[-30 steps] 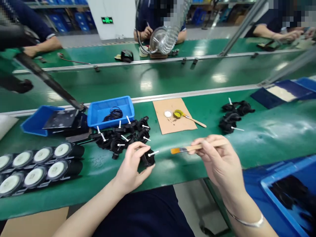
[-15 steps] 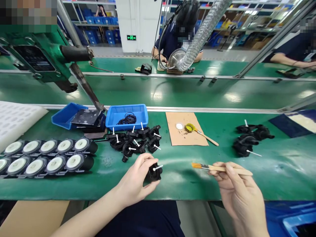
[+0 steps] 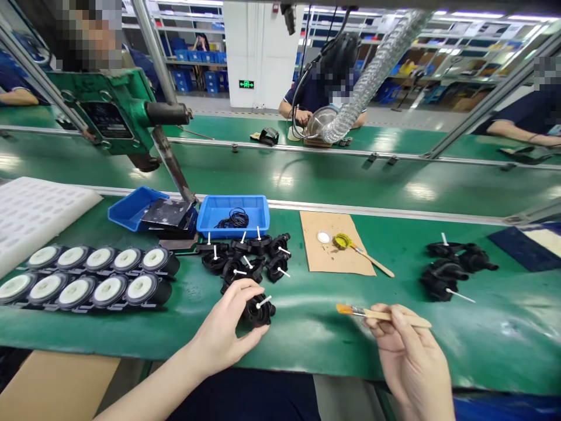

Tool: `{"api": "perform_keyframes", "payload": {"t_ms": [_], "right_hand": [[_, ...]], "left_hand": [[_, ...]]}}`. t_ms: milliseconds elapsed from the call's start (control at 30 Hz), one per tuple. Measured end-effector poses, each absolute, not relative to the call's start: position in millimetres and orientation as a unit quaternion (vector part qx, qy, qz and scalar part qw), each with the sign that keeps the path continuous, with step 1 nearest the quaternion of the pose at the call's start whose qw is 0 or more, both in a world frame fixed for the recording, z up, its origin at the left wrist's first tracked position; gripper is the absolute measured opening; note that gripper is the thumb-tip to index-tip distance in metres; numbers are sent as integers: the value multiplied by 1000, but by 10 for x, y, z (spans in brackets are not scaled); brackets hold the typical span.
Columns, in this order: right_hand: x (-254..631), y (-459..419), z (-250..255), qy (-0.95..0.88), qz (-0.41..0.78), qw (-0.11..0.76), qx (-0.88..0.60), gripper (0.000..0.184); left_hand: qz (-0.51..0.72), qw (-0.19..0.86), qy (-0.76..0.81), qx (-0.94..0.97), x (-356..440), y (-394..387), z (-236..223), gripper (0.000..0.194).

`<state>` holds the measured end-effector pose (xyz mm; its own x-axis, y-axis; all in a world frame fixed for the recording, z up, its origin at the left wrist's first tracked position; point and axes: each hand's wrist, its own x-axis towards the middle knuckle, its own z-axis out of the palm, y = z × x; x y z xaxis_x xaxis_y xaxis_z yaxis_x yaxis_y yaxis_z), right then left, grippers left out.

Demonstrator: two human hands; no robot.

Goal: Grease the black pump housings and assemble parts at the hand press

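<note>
My left hand (image 3: 223, 333) curls its thumb and fingers around a black plastic housing (image 3: 258, 313) with a thin white pin sticking up from it, low over the table's front part. To the right, my right hand (image 3: 409, 345) holds a paintbrush (image 3: 394, 317) by its wooden handle, the orange bristles pointing left towards the housing and apart from it. Just behind my left hand, several similar black housings with white pins (image 3: 245, 257) lie in a cluster. More such black parts (image 3: 445, 278) rest on the right side of the table.
Cardboard (image 3: 319, 257) carries a white disc, a yellow-rimmed cup and another brush (image 3: 372, 260). A blue tray (image 3: 205, 225) holds black rings. Black cylinders with cream tops (image 3: 105, 289) stand in rows at left, near a green machine (image 3: 109, 111). People sit across the table.
My left hand has drawn the housing a little left, closer to the cluster. The brush has shifted slightly left with my right hand. The whole view has tilted up somewhat.
</note>
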<state>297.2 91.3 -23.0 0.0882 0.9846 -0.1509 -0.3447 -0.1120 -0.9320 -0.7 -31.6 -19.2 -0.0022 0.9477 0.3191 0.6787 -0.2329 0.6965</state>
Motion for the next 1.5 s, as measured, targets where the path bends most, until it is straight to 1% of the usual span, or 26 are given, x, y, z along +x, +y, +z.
{"api": "perform_keyframes", "payload": {"t_ms": [67,167,233,333,400,533,667,733,833,967,1067,1167,1267,1333,1500], "right_hand": [[2976,932,-266,-329,592,571,-465,28],[2933,977,-314,-298,598,593,-450,27],[2885,1007,-341,-283,600,611,-433,28],[2830,1029,-377,-271,607,622,-414,27],[2824,1021,-396,-262,611,624,-411,24],[2867,973,-417,-237,613,625,-421,23],[2923,948,-451,-222,609,620,-442,23],[2947,957,-487,-226,607,615,-450,23],[2968,980,-546,-238,609,605,-453,23],[2950,1003,-580,-226,616,600,-457,30],[2910,1015,-576,-213,621,598,-459,34],[2874,1019,-570,-217,629,591,-456,36],[2856,1012,-566,-232,632,585,-452,35],[2853,1001,-564,-240,632,584,-450,34],[2836,965,-582,-250,639,585,-432,30]], "left_hand": [[386,189,584,688,33,-298,-171,56],[395,192,556,705,94,-128,-61,55],[393,173,538,726,130,113,59,53],[345,125,537,760,180,633,241,49],[295,102,553,772,208,1020,318,47],[248,69,613,747,238,1666,294,38],[199,40,684,701,270,1910,171,26],[187,31,696,692,274,1853,175,24],[191,20,692,696,150,1563,297,27],[220,5,716,662,-394,931,454,35],[278,0,755,594,-855,469,399,36],[301,8,755,582,-1039,159,232,40],[274,32,727,629,-940,61,72,46],[240,30,708,664,-826,91,1,48],[202,13,691,694,-707,242,-99,39]]}}
